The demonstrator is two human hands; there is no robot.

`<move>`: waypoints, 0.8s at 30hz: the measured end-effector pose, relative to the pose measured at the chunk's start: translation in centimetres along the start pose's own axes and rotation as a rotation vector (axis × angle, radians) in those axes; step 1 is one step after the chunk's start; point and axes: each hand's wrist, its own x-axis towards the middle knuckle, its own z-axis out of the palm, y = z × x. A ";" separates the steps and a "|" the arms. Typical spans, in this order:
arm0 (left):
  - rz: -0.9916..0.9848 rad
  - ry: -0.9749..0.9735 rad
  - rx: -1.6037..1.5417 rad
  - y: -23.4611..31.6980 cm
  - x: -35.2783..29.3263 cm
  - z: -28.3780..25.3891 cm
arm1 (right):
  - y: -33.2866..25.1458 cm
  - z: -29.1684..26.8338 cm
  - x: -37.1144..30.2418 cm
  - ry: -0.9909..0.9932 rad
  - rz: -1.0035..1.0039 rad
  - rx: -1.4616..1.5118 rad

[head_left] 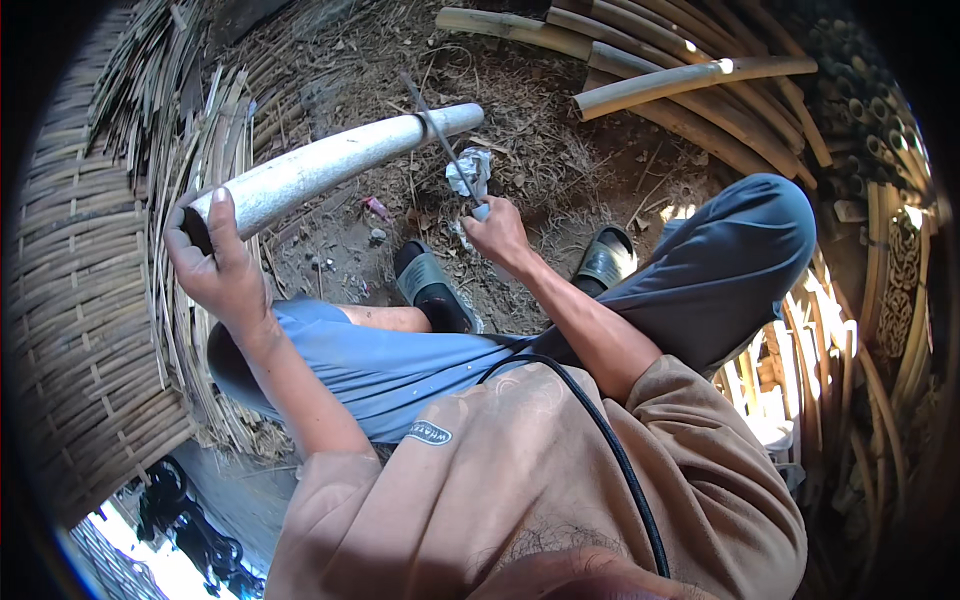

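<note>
My left hand (216, 255) grips the near, open end of a pale bamboo pole (330, 165), thumb along its upper side and fingers around the rim. The pole slants away to the right, held above the ground, and its far part beyond a dark ring narrows. My right hand (498, 236) is closed around the light blue handle of a long, narrow-bladed knife (440, 135). Its blade crosses the pole at the dark ring near the far end; whether it bites into the bamboo I cannot tell.
Several bamboo poles (700, 85) lie stacked at the far right. Woven bamboo panels (80, 260) and thin strips (150, 90) line the left. Crumpled white plastic (468, 172) and a small red wrapper (377, 208) lie on the littered ground, near my sandalled feet (432, 280).
</note>
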 end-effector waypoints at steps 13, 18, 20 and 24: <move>-0.114 0.013 -0.122 0.9 1.2 -0.7 | 0.7 -0.5 0.0 -0.027 -0.060 -0.023; -0.202 -0.009 -0.271 1.3 1.7 -1.0 | 0.7 -1.7 0.7 -0.035 -0.087 -0.104; -0.216 -0.060 -0.359 0.6 1.6 -1.2 | 2.3 -2.3 1.3 -0.001 0.111 -0.136; -0.186 -0.086 -0.331 1.2 1.3 -1.4 | -0.4 -2.1 0.0 -0.061 -0.032 -0.064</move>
